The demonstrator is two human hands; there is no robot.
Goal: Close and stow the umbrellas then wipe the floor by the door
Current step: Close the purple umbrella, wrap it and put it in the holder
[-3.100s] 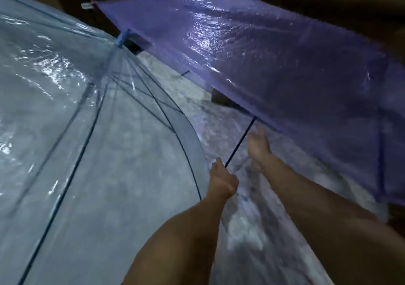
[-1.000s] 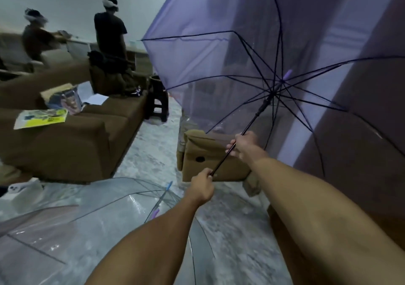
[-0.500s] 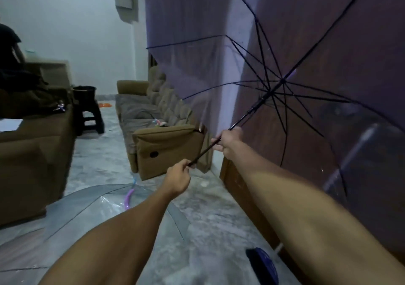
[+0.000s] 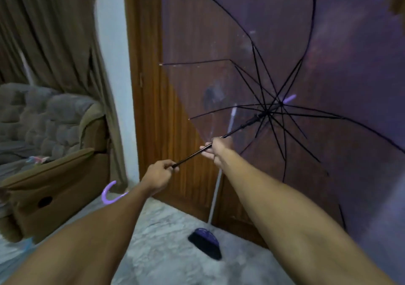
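Observation:
The purple see-through umbrella (image 4: pixel 328 70) is open, its canopy spread in front of the wooden door (image 4: pixel 175 109) at the right, ribs and hub facing me. Its thin black shaft (image 4: pixel 236 131) runs down-left from the hub. My right hand (image 4: pixel 215 150) grips the shaft higher up, a little below the runner. My left hand (image 4: pixel 160 175) grips the shaft's lower end. A curved purple handle (image 4: pixel 108 193) shows just beyond my left forearm. A mop with a white pole (image 4: pixel 215 192) and a dark blue head (image 4: pixel 205 243) leans against the door, its head on the marble floor (image 4: pixel 166 252).
A brown sofa armrest (image 4: pixel 54 186) stands at the left, close to the door frame. Brown curtains (image 4: pixel 54 32) hang behind it beside a white wall strip (image 4: pixel 114 65). The canopy fills the right side of the view.
My view has swung right, from the sofas to the door. The umbrella has stayed open with both hands on its shaft. The clear umbrella on the floor has left the view.

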